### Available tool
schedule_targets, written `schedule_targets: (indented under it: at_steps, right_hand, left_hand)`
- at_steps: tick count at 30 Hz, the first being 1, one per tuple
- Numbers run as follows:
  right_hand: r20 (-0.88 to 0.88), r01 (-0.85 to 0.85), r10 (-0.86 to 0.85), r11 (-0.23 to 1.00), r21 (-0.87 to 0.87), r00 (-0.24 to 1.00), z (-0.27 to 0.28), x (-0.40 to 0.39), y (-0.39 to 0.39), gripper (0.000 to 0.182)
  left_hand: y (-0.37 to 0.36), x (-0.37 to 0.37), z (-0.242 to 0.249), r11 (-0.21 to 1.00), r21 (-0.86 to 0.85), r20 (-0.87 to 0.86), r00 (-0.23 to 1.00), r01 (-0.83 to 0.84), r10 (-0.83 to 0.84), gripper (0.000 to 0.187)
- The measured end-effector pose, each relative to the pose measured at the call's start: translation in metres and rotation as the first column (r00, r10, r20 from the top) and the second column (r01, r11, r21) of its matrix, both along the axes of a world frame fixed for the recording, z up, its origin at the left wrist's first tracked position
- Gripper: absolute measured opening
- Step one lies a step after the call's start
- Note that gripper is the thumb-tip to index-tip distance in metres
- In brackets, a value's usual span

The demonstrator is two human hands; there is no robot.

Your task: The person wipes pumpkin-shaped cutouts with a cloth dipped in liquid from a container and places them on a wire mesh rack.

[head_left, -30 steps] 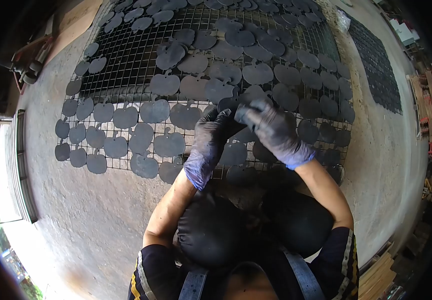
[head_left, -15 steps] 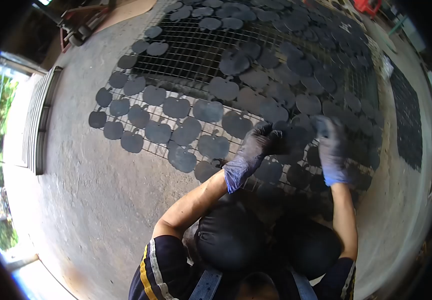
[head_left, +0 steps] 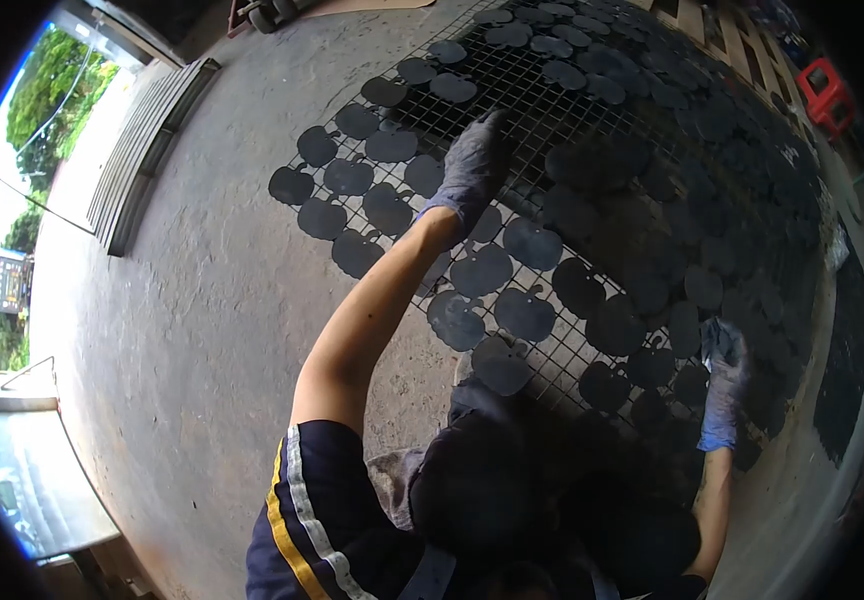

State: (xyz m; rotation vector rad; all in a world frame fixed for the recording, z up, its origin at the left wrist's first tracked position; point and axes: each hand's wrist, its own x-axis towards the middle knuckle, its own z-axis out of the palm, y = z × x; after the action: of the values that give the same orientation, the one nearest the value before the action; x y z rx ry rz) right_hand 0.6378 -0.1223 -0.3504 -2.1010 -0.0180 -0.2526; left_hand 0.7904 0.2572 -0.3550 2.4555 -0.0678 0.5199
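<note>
Head view: I see both gloved hands well apart over wire mesh (head_left: 552,352).
L hand (head_left: 474,165): reaching over far mesh, above dark gap; can't tell how open grip is or if it's holding anything.
R hand (head_left: 725,360): low, nr edge, beside plates; grip unclear too.
Dark plates (head_left: 480,271): flat on mesh, wider than its holes, so prob. can't drop thru; some far ones overlap.

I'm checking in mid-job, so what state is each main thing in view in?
Left hand: gloved, reaching forward; grip unclear.
Right hand: gloved, held nearer the body; grip unclear.
Pumpkin-shaped pieces: lying flat, some overlapping.
Wire grid: partly covered, bare in places.
Ribbed panel: lying on the floor.
</note>
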Motion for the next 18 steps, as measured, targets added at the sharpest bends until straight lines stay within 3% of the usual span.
schedule_targets:
  at_steps: [1,2,3,4,6,7,8,9,10,11,12,13,14,18]
  right_hand:
    - [0.022,-0.019,0.022,0.993,-0.116,1.0,0.0,0.002,-0.002,0.026]
    - [-0.025,-0.023,0.023,1.0,0.012,0.999,-0.008,0.004,-0.01,0.028]
    - [-0.077,-0.017,0.028,0.99,0.138,0.997,-0.019,0.006,-0.021,0.03]
    - [-0.115,-0.036,0.067,0.967,0.253,0.991,-0.026,0.008,-0.03,0.033]
    - [-0.136,-0.007,0.039,0.973,0.229,0.99,-0.017,0.006,-0.019,0.033]
    - [-0.141,0.032,-0.003,0.979,0.203,0.99,-0.008,0.003,-0.012,0.034]
    - [-0.171,0.061,-0.014,0.961,0.271,0.985,0.002,0.002,-0.003,0.033]
    - [-0.176,0.066,-0.031,0.979,0.194,0.984,0.009,0.0,0.003,0.033]
    - [-0.173,0.071,-0.05,0.991,0.116,0.984,0.016,0.0,0.009,0.033]
    - [-0.226,0.163,-0.167,0.986,-0.036,0.96,0.024,-0.002,0.015,0.032]
    - [-0.192,0.102,-0.093,0.994,0.036,0.977,0.016,-0.002,0.004,0.033]
    - [-0.149,0.035,-0.018,0.993,0.109,0.989,0.008,-0.001,-0.007,0.033]
    - [-0.182,0.086,-0.077,0.996,0.039,0.98,0.016,-0.003,-0.002,0.034]
    - [-0.202,0.05,-0.036,0.997,0.065,0.979,0.028,-0.01,-0.006,0.032]
  left_hand:
    - [0.018,-0.006,-0.007,0.997,0.08,0.041,0.999,-0.019,0.016,0.036]
    - [0.042,-0.008,-0.021,0.99,0.137,0.214,0.977,-0.041,0.011,0.034]
    - [0.063,-0.017,-0.019,0.985,0.134,0.202,0.976,-0.113,0.084,0.032]
    - [0.088,-0.025,-0.02,0.981,0.086,0.261,0.954,-0.172,0.145,0.031]
    - [0.132,-0.051,-0.013,0.957,-0.122,0.282,0.915,-0.263,0.287,0.03]
    - [0.155,-0.061,-0.019,0.929,-0.138,0.333,0.868,-0.342,0.369,0.029]
    - [0.164,-0.083,-0.012,0.876,-0.196,0.216,0.852,-0.442,0.478,0.029]
    - [0.168,-0.1,-0.009,0.795,-0.33,0.069,0.827,-0.509,0.558,0.029]
    - [0.184,-0.113,-0.025,0.79,-0.473,0.103,0.866,-0.389,0.488,0.029]
    - [0.187,-0.13,-0.033,0.757,-0.509,0.04,0.867,-0.41,0.496,0.029]
    - [0.187,-0.146,-0.041,0.745,-0.526,-0.036,0.886,-0.411,0.463,0.03]
    - [0.18,-0.159,-0.052,0.633,-0.639,-0.171,0.884,-0.436,0.436,0.03]
    - [0.172,-0.174,-0.057,0.505,-0.723,-0.301,0.873,-0.471,0.383,0.03]
    - [0.112,-0.227,-0.073,0.282,-0.86,-0.435,0.9,-0.425,0.027,0.032]
